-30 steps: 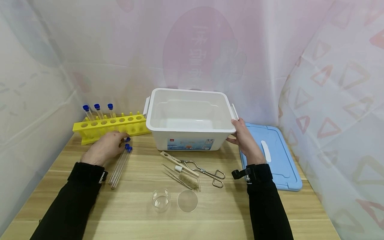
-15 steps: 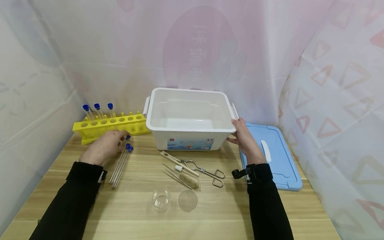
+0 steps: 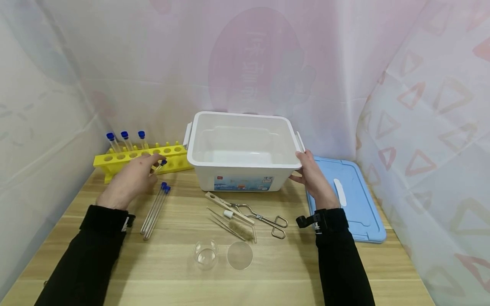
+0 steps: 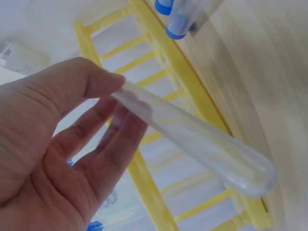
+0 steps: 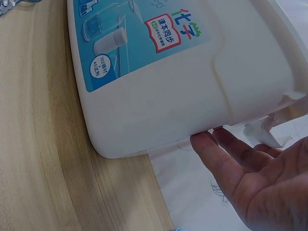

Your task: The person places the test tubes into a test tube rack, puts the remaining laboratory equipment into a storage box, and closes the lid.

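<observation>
My left hand (image 3: 132, 178) pinches a clear test tube (image 4: 207, 142) between thumb and fingers. Its blue stopper (image 3: 163, 162) shows just past the fingertips in the head view, and the rounded end slants down towards the left wrist camera. Close behind stands a yellow test tube rack (image 3: 176, 162) holding three blue-stoppered tubes (image 3: 125, 138). Two more stoppered tubes (image 3: 155, 212) lie side by side on the table below this hand. With its fingertips, my right hand (image 3: 315, 180) touches the side of a white plastic bin (image 5: 159, 108) near its right handle; the fingers look relaxed.
In front of the bin lie crucible tongs (image 3: 260, 217), a wooden test tube clamp (image 3: 214, 199), tweezers (image 3: 226, 227) and a bristle brush (image 3: 241, 231). Nearer stand a small glass beaker (image 3: 206, 256) and a clear round disc (image 3: 240, 256). A blue lid (image 3: 357, 204) lies at the right.
My left hand has lifted the pinched test tube off the table beside the other two, up and back towards the yellow rack. The right hand stays at the bin.
</observation>
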